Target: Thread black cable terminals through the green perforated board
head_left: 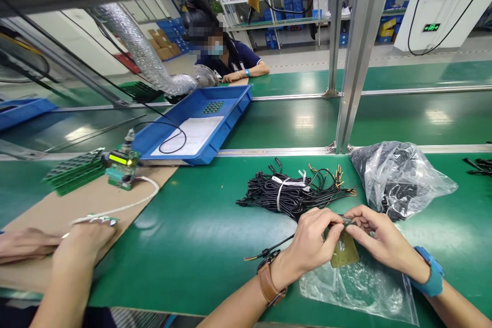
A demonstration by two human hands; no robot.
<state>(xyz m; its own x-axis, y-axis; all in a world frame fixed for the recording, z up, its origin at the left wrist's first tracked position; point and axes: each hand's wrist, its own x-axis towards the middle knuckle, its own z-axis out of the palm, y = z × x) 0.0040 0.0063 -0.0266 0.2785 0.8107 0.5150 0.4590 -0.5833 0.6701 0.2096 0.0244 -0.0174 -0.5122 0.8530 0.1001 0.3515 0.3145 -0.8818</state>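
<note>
1. Now, left hand (307,243) and right hand (378,238) meet at the near edge of the bench (192,236), both pinching a small yellowish circuit board (345,251) by its top edge.
2. Left fingers clamped on the board's upper left; right fingers clamped on its upper right. A thin black wire (269,251) runs leftward from under the left hand; whether it joins the board, can't tell.
3. Board hangs above a flat clear plastic bag (361,287) lying on the bench.
4. Handling guess: board is light, stiff, thin, probably fragile at solder points; best held by edges. Wire is limp, will trail.
5. Behind the hands: tied bundle of black cables (295,192), crumpled plastic bag (395,177) towards the right.
6. Far-left near corner: another person's hand (86,241) on cardboard, near a green tester (123,166). Blue tray (200,123) beyond it.
</note>
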